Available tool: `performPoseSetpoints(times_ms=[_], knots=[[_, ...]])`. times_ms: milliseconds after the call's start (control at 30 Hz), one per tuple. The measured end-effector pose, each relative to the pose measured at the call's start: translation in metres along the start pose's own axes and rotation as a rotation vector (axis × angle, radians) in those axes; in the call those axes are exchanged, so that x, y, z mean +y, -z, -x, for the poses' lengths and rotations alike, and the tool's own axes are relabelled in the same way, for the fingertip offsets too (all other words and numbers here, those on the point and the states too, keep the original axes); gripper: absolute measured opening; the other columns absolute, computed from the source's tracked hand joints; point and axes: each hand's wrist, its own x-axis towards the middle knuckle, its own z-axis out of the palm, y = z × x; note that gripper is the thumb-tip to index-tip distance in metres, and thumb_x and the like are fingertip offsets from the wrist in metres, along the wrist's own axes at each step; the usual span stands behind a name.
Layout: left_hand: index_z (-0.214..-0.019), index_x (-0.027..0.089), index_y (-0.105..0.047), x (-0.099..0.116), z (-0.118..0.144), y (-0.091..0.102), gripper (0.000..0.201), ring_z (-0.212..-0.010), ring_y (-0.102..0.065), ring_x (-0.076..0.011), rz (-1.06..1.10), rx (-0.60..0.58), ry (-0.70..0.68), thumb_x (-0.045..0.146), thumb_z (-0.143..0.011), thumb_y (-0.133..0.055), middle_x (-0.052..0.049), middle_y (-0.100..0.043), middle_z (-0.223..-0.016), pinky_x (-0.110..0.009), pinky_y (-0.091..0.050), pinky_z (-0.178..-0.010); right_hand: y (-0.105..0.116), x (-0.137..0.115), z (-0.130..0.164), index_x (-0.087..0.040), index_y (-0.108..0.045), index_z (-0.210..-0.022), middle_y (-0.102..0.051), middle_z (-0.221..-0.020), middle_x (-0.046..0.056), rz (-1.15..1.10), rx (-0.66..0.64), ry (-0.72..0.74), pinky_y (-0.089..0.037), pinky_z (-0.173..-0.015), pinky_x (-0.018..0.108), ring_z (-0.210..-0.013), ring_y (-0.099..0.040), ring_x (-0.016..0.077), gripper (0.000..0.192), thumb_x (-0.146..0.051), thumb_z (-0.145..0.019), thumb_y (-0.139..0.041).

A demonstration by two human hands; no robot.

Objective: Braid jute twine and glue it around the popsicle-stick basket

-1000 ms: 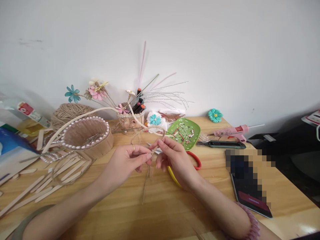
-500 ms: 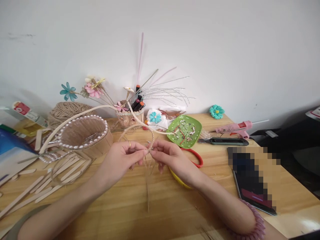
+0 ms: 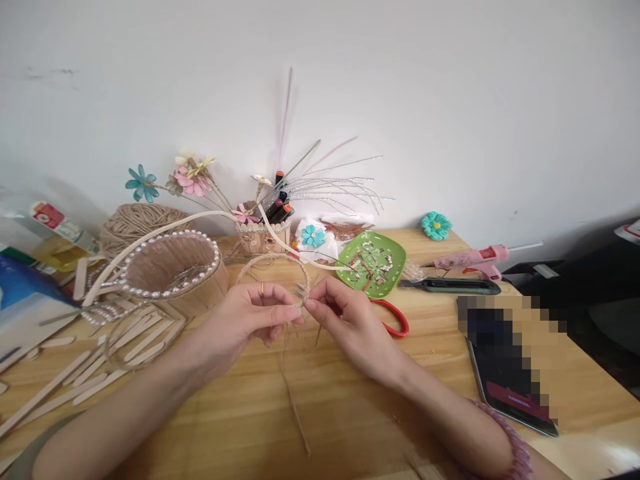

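Twine (image 3: 293, 393) is pinched between both hands just in front of the basket (image 3: 175, 270), above the table (image 3: 320, 413). The left hand (image 3: 245, 317) grips it between thumb and forefinger, with a ring on one finger; the right hand (image 3: 345, 317) pinches it right beside, fingertips of the two hands almost touching. Above the pinch the twine curves into a loop (image 3: 273, 263) that stands up toward the pen cup (image 3: 260, 233). Below the pinch, loose tails hang down and trail on the table toward the person.

The basket, to the left of the hands, is cardboard-coloured with a rim of pearl beads and a long pale handle arching over it. Left of the basket and in front of it lie wooden sticks (image 3: 75, 380). Behind the basket sits a ball of twine (image 3: 135, 223), with paper flowers (image 3: 190, 180) rising beside it. Right of the basket, past the hands, a green plate (image 3: 393, 250) holds small bits. A red-handled tool (image 3: 395, 320) lies partly under the right hand. Farther right of the plate are a knife (image 3: 450, 285), a pink glue gun (image 3: 470, 259) and a phone (image 3: 510, 393). A beaded bracelet (image 3: 515, 447) circles the right wrist.
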Motion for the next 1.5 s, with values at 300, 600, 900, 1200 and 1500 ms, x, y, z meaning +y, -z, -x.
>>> performPoseSetpoints(times_ms=[300,600,900,1200,1500], knots=[[-0.078,0.021,-0.073,-0.009,0.011,-0.003,0.014,-0.075,-0.062,-0.0147,-0.713,0.297,-0.739,0.019,-0.077,-0.059,-0.004,-0.069,-0.083,-0.024,-0.048,-0.070,-0.007,0.007,-0.004,-0.015,-0.056,-0.077,-0.053,-0.062,-0.002,-0.480,-0.021,-0.187,-0.042,-0.053,0.021,-0.054,-0.049,0.0085,0.024,-0.039,-0.080,-0.057],[-0.082,0.016,-0.066,-0.018,0.008,-0.001,0.013,-0.065,-0.065,-0.0147,-1.387,0.432,-1.332,0.008,-0.077,-0.057,-0.004,-0.073,-0.080,-0.023,-0.049,-0.057,-0.009,0.007,-0.004,-0.014,-0.059,-0.062,-0.045,-0.054,-0.004,-0.419,-0.009,-0.190,-0.033,-0.049,0.020,-0.051,-0.038,0.0073,0.026,-0.035,-0.078,-0.059],[-0.068,0.017,-0.065,0.000,0.012,0.001,0.017,-0.059,-0.059,-0.0112,-0.845,0.385,-0.751,0.023,-0.080,-0.054,-0.002,-0.068,-0.075,-0.020,-0.041,-0.047,-0.009,0.000,0.001,-0.016,-0.051,-0.065,-0.048,-0.063,-0.003,-0.014,-0.053,-0.006,-0.034,-0.058,0.022,-0.062,-0.043,0.0101,0.022,-0.021,-0.086,-0.047],[-0.055,0.020,-0.068,0.005,0.000,-0.003,0.014,-0.061,-0.053,-0.0113,-0.130,0.237,-0.320,0.027,-0.067,-0.068,0.004,-0.063,-0.059,-0.020,-0.041,-0.059,-0.016,-0.003,0.004,-0.016,-0.051,-0.062,-0.044,-0.059,-0.003,0.017,-0.131,0.039,-0.033,-0.056,0.022,-0.058,-0.040,0.0098,0.026,-0.024,-0.087,-0.047],[-0.039,0.016,-0.047,0.006,0.005,0.001,0.036,-0.045,-0.034,-0.0057,-0.066,0.256,-0.268,0.026,-0.066,-0.068,0.008,-0.034,-0.040,-0.019,-0.032,-0.049,-0.020,-0.005,0.008,-0.016,-0.053,-0.061,-0.042,-0.057,-0.003,0.069,-0.126,0.099,-0.031,-0.054,0.022,-0.055,-0.038,0.0094,0.029,-0.024,-0.088,-0.046]])
